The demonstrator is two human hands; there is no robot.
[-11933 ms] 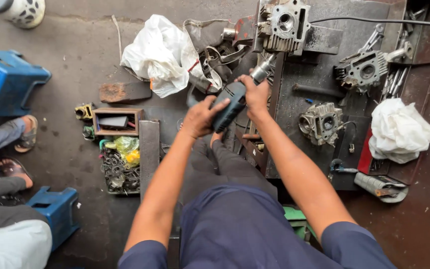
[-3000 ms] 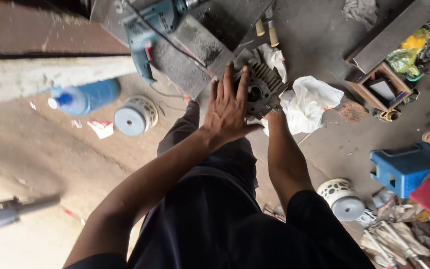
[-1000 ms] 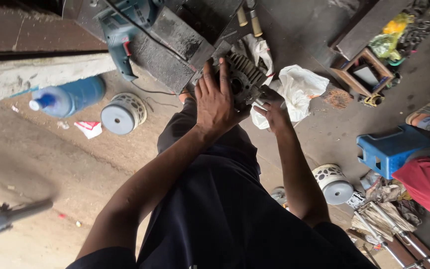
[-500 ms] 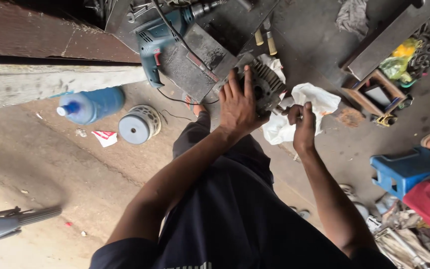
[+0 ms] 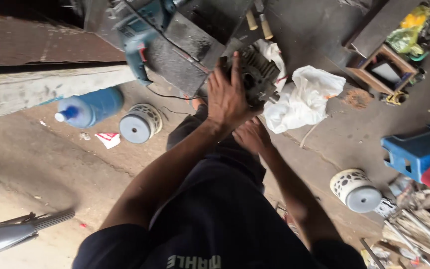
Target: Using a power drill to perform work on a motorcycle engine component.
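At 12 o'clock, left hand [image 5: 227,97] spread flat on finned engine cylinder [image 5: 255,74]; right hand [image 5: 251,135] beneath, grip unclear; white rag [image 5: 304,97] at 2 o'clock.

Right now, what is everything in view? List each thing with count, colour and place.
engine part: one, dark grey finned metal, top centre, under the left hand
power drill: one, teal, on the metal plate, top left
white rag: one, right of the engine part
bottle: one, blue, lying on the floor, left
round filters: two, white, floor left and right
wooden box: one, brown, top right
stool: one, blue, right edge
left hand: fingers spread on the engine part
right hand: below the engine part, grip unclear
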